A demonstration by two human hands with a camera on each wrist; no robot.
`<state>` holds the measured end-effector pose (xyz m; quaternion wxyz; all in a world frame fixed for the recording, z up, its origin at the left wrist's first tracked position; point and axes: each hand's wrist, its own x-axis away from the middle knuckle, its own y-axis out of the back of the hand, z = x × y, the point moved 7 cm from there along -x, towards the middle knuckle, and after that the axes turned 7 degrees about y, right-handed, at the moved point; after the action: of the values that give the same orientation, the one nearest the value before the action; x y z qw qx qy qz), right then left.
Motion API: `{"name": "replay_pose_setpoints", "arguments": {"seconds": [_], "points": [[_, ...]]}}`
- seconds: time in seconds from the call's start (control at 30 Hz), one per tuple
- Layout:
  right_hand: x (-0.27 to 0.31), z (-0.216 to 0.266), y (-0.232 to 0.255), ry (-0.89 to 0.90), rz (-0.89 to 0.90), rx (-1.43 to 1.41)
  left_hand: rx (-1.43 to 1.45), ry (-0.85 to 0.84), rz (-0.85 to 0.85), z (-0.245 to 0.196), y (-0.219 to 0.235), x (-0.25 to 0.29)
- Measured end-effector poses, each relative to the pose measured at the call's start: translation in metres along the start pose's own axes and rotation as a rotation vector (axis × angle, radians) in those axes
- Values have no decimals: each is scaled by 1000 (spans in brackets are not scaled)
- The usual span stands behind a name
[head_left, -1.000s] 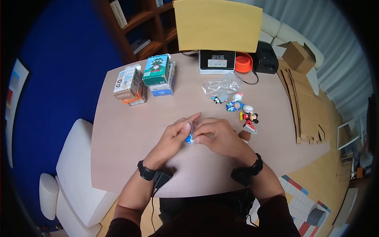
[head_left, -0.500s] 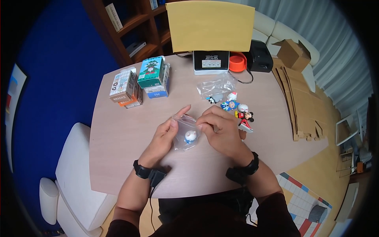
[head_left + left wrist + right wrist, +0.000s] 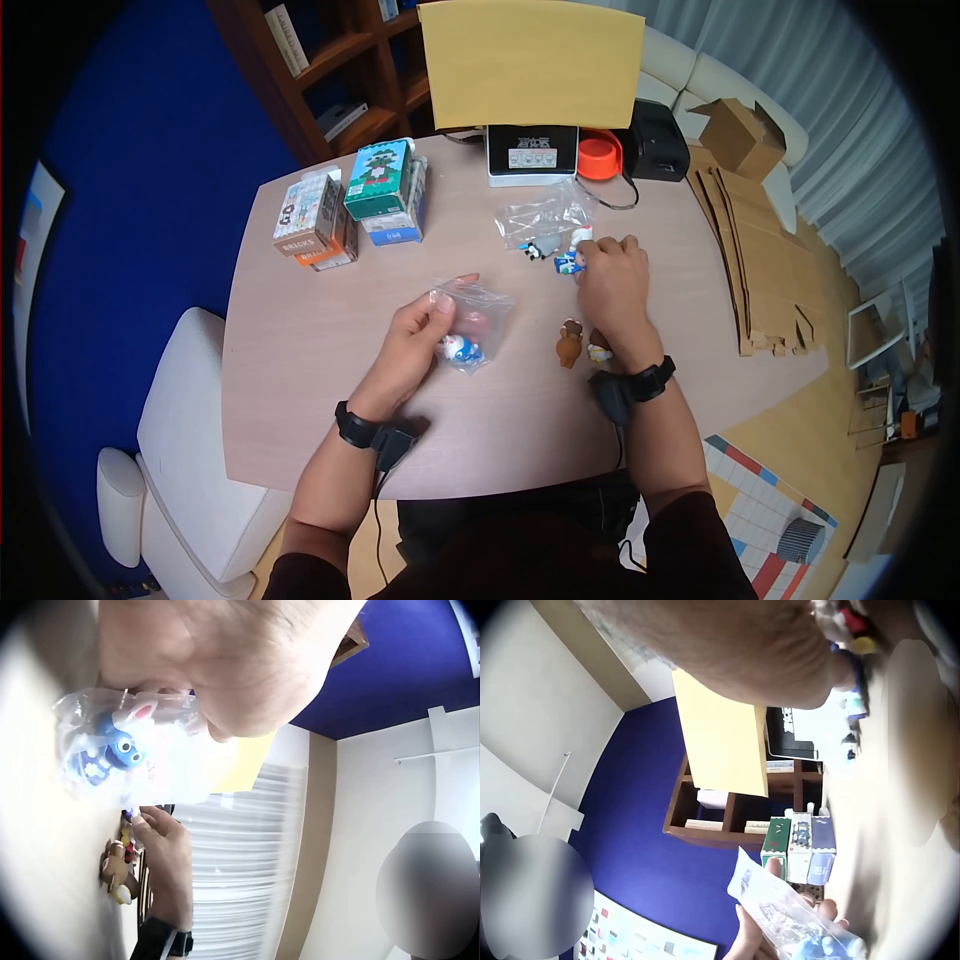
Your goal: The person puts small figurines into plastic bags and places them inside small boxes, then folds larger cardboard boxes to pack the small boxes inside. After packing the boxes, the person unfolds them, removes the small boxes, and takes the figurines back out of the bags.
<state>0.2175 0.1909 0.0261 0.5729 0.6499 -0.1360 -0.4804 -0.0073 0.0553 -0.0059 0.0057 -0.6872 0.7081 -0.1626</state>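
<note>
My left hand (image 3: 410, 340) pinches the top of a clear zip bag (image 3: 497, 318) above the table. Low in the bag lies a small blue-and-white figurine (image 3: 463, 350); big round eyes show on it in the left wrist view. Farther off to the right, my right hand (image 3: 617, 290) pinches a blue figurine (image 3: 568, 262) between thumb and fingers. A white figurine (image 3: 581, 236) and a small black-and-white figurine (image 3: 541, 249) are close to those fingertips. Nearer me lie a brown figurine (image 3: 569, 345) and a brown-and-white one (image 3: 599, 347). The right hand hides the Mickey Mouse figurine in the head view.
Two stacks of toy boxes (image 3: 379, 180) stand at the back left. Crumpled clear plastic (image 3: 535, 215) lies behind the figurines. Along the back are a black-and-white box (image 3: 530, 160), an orange round item (image 3: 600, 157) and a black device (image 3: 657, 142). Flattened cardboard (image 3: 745, 270) covers the right side.
My right hand has let go of the bag, moved right and away from me, and taken hold of the blue figurine. Two brown figurines now show. The left hand still holds the bag.
</note>
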Motion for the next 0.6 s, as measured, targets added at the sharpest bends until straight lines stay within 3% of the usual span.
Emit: {"name": "replay_pose_setpoints", "arguments": {"seconds": [0.1,0.4,0.47,0.5,0.57,0.6], "points": [[0,5,-3,27,-1,77,-44,-9,-23,-4,-4,2],[-2,31,3,105,-1,-138,-128,0,-54,-1,0,2],[-5,26,7,-95,26,-581,-117,-23,-57,-2,0,3],[-7,33,16,-88,29,-584,-142,-17,-55,-2,0,2],[-7,46,28,-197,3,-969,-164,-10,-56,-2,-1,3],[-5,50,32,-195,5,-970,-180,-18,-51,-3,-3,4]]}}
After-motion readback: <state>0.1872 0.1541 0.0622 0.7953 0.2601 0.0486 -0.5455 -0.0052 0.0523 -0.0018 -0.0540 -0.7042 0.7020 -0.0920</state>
